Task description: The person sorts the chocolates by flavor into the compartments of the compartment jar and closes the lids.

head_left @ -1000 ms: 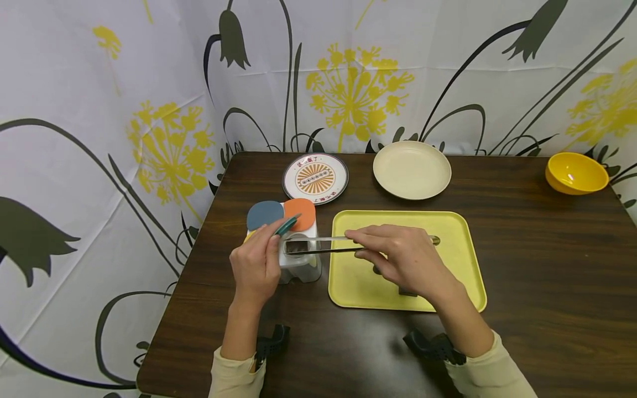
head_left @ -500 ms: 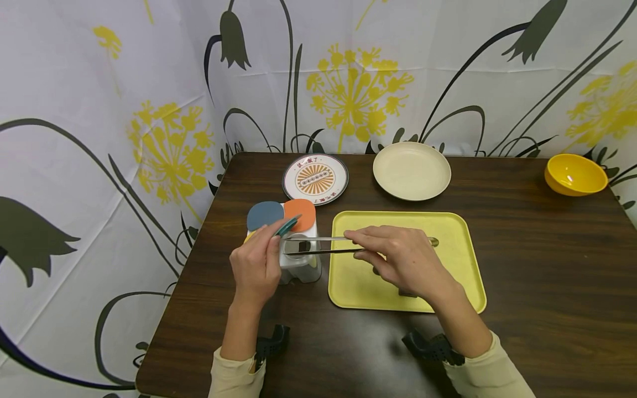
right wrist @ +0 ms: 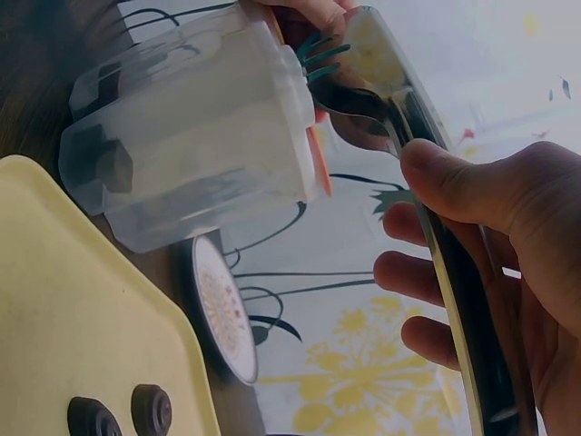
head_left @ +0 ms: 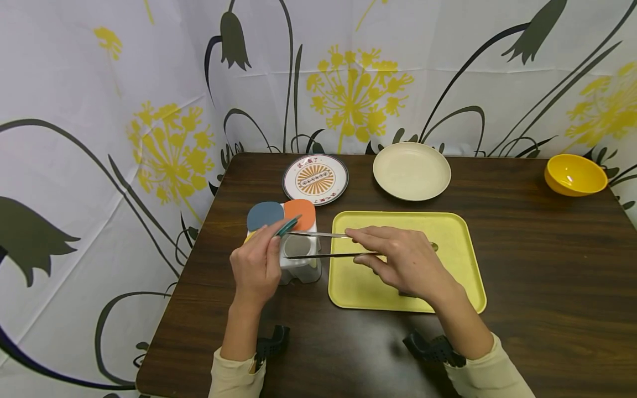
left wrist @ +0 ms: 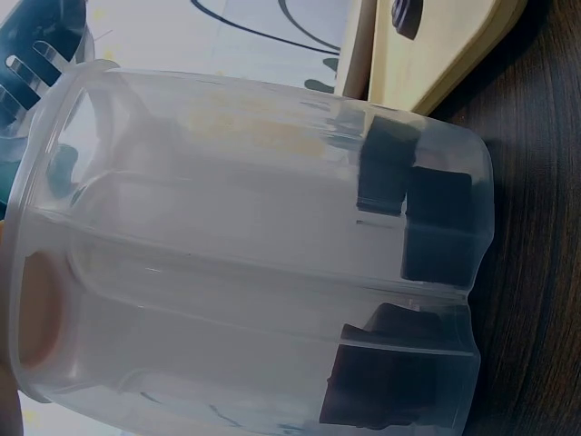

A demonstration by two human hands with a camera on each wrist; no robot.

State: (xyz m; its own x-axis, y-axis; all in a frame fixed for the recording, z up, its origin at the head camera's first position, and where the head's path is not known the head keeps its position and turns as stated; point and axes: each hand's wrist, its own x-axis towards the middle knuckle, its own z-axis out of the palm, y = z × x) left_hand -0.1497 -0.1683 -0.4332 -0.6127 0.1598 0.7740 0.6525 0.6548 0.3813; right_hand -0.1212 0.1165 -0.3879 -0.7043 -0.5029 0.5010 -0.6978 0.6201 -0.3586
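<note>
Your right hand (head_left: 409, 258) pinches the metal tongs (right wrist: 465, 291), probably light, springy, slick and best gripped mid-arm, while your left hand (head_left: 256, 258) holds the teal lid (head_left: 287, 226).

Near the left edge of the table (head_left: 537, 271) stands an upright translucent box (head_left: 301, 272). Its far corners are covered by a blue lid (head_left: 265, 215) and an orange lid (head_left: 300, 214); a yellow lid (head_left: 250, 236) shows only as a sliver. The near-right compartment is uncovered, its teal lid (head_left: 286, 227) tilted up in the left hand (head_left: 256, 262). Dark blocks (left wrist: 438, 225) lie at the bottom of the box. Metal tongs (right wrist: 461, 304), one tip tined, are held by the right hand (head_left: 405, 257), pointing toward the left edge, their arms spread to either side of the uncovered mouth.
</note>
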